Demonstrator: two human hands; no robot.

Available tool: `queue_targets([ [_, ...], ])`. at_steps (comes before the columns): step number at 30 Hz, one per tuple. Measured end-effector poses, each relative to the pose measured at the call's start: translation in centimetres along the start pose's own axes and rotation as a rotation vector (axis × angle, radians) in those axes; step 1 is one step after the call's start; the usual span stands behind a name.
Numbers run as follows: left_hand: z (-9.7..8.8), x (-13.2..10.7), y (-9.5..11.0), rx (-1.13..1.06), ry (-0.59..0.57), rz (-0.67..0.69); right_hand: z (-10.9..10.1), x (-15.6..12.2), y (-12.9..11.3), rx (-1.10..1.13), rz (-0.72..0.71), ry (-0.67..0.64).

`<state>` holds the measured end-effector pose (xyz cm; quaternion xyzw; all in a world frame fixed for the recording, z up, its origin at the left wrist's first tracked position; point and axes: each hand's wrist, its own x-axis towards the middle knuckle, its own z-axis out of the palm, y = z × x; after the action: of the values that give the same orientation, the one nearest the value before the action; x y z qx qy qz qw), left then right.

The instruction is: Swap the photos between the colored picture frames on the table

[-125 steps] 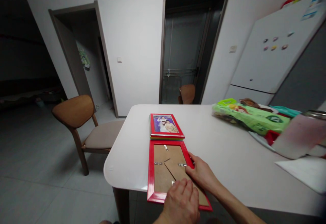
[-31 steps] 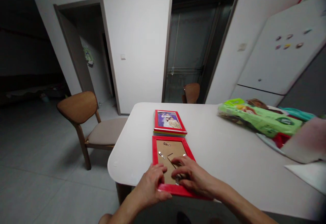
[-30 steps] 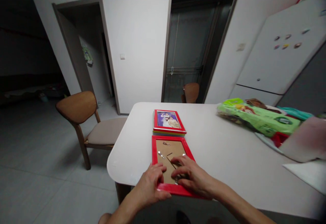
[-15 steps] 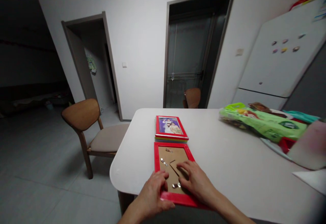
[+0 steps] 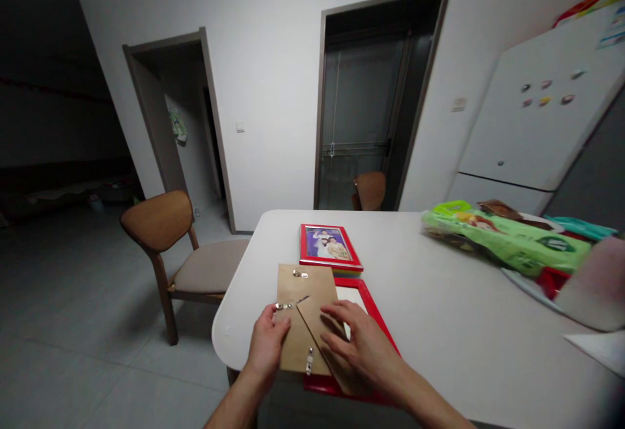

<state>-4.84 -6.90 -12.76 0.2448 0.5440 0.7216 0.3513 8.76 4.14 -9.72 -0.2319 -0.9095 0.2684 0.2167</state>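
Note:
A brown picture-frame backing board [image 5: 293, 351] with metal clips and a fold-out stand is lifted off the red photo frame [image 5: 374, 312], shifted left and overlapping it. My left hand [image 5: 266, 344] grips the board's left edge, thumb on top, next to a metal clip. My right hand [image 5: 364, 341] hovers at the board's right side over the stand flap, its fingers curved and apart; whether the fingertips touch the board is unclear. Part of a white sheet [image 5: 351, 297] shows inside the frame. Just behind lies a stack of frames, topped by a red framed photo [image 5: 328, 245].
All this rests at the near edge of a white table [image 5: 415, 299]. On the table's right are a green plastic package [image 5: 508, 234], a plate and a pinkish container [image 5: 593, 286]. A wooden chair [image 5: 161, 224] stands to the left.
The backing board has come out of the red frame and moved left, carried by my left hand. White now shows inside the frame. My right hand has shifted slightly left.

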Motion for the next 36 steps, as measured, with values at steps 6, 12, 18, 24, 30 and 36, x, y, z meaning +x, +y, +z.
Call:
queue_targets([
  [6,-3.1,0.4,0.3,0.063,0.063,-0.050,-0.2,-1.0,4.7,-0.183,0.097,0.043],
  [12,-3.8,0.9,-0.1,0.221,0.085,-0.042,-0.1,-2.4,5.0,-0.347,-0.016,-0.147],
  [18,-8.2,1.9,0.9,0.580,0.201,-0.016,-0.7,-1.9,6.3,-0.446,0.150,0.041],
  [24,-10.0,2.0,1.9,1.008,0.311,-0.025,-1.3,-0.7,8.1,-0.351,0.350,0.016],
  [30,-7.5,1.1,2.7,1.275,0.339,0.081,-2.9,-0.5,7.4,0.275,0.629,0.035],
  [36,2.1,-2.2,1.4,1.053,-0.100,0.411,-4.0,-2.0,3.9,1.177,0.568,-0.051],
])
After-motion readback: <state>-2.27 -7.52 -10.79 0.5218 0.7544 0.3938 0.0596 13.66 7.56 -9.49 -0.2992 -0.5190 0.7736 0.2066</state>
